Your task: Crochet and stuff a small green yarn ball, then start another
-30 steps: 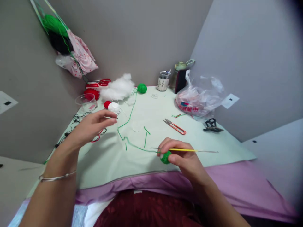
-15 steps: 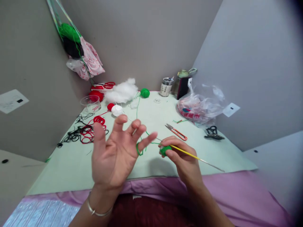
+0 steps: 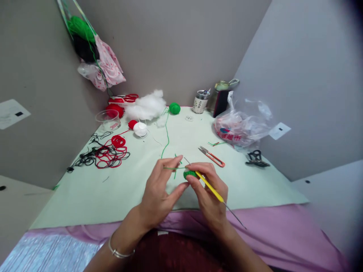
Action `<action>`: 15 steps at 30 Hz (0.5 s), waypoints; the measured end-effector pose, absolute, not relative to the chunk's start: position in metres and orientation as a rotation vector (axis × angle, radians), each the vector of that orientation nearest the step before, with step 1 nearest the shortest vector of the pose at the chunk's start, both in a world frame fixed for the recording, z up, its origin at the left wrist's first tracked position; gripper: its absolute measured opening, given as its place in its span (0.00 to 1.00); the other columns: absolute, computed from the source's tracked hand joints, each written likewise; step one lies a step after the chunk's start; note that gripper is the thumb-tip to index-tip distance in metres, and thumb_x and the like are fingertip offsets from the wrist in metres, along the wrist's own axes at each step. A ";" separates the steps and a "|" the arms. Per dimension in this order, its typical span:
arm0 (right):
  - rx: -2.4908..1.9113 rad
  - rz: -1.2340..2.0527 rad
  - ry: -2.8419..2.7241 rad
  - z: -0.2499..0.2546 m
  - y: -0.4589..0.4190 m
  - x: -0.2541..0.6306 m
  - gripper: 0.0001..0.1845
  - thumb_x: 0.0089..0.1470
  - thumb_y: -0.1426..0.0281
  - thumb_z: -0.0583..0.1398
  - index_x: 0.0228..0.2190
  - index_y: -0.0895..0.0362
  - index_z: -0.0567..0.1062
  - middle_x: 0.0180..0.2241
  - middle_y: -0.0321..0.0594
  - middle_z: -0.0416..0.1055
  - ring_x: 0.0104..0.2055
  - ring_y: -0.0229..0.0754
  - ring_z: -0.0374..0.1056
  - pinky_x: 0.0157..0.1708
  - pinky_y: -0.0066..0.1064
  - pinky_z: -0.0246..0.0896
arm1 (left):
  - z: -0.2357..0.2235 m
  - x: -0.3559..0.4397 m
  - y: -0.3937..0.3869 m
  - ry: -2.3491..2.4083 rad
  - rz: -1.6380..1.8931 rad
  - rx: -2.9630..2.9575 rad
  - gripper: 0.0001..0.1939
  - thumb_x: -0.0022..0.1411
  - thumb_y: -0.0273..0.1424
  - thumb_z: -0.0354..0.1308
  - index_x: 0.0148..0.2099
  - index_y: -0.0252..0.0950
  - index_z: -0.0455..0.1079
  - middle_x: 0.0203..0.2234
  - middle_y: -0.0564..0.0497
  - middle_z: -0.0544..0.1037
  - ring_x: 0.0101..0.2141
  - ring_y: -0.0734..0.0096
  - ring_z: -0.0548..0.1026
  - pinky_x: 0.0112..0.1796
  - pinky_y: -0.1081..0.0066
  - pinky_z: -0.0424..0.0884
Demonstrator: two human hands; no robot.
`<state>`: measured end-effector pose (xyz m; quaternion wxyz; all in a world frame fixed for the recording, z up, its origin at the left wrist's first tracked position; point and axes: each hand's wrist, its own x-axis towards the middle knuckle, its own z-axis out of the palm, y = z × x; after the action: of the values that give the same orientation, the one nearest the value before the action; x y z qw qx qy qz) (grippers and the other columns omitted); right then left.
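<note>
My right hand (image 3: 212, 189) grips a crochet hook (image 3: 210, 186) with a yellow handle and metal ends. Pinched in the same fingers is a small green crochet piece (image 3: 189, 174) with some white at its top. My left hand (image 3: 159, 189) is just left of it, thumb apart from the fingers and its tip close to the piece; whether they touch I cannot tell. Green yarn (image 3: 166, 139) comes down from a green yarn ball (image 3: 174, 108) to the left fingers and runs taut from them to the piece.
Orange thread snips (image 3: 212, 156) lie beyond my right hand. Tangled red yarn (image 3: 117, 151) and black yarn (image 3: 87, 158) are at the left. White stuffing (image 3: 147, 106), a white yarn ball (image 3: 140, 129), a pen can (image 3: 200, 102) and a plastic bag (image 3: 241, 126) stand farther back.
My left hand has turned from palm-up and moved right, to the green piece. My right hand has shifted slightly left, and the hook now slants more steeply.
</note>
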<state>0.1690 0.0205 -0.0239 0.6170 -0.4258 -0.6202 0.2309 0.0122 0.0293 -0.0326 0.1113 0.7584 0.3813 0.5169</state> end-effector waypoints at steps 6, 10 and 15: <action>-0.899 0.738 -1.384 -0.033 0.018 0.155 0.09 0.62 0.73 0.65 0.44 0.48 0.79 0.42 0.36 0.77 0.44 0.40 0.75 0.44 0.32 0.73 | -0.044 0.024 0.019 1.127 1.702 1.999 0.32 0.68 0.23 0.63 0.70 0.45 0.64 0.46 0.50 0.77 0.43 0.71 0.78 0.48 0.71 0.79; -0.868 0.646 -1.496 -0.034 0.016 0.155 0.11 0.66 0.72 0.62 0.49 0.49 0.77 0.46 0.39 0.76 0.48 0.41 0.74 0.48 0.34 0.72 | -0.046 0.022 0.016 1.119 1.723 2.006 0.35 0.67 0.22 0.63 0.72 0.48 0.62 0.47 0.51 0.77 0.44 0.71 0.78 0.49 0.72 0.78; -0.844 0.545 -1.661 -0.029 0.013 0.161 0.15 0.69 0.75 0.57 0.53 0.49 0.76 0.47 0.41 0.73 0.52 0.41 0.72 0.52 0.34 0.71 | -0.040 0.020 0.009 1.169 1.725 1.963 0.38 0.66 0.21 0.63 0.73 0.51 0.61 0.46 0.52 0.76 0.42 0.73 0.78 0.46 0.74 0.78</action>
<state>0.1613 0.0133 -0.0293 0.5648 -0.3589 -0.7061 0.2315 0.0200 0.0087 -0.0398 0.1390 0.6791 0.4042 0.5967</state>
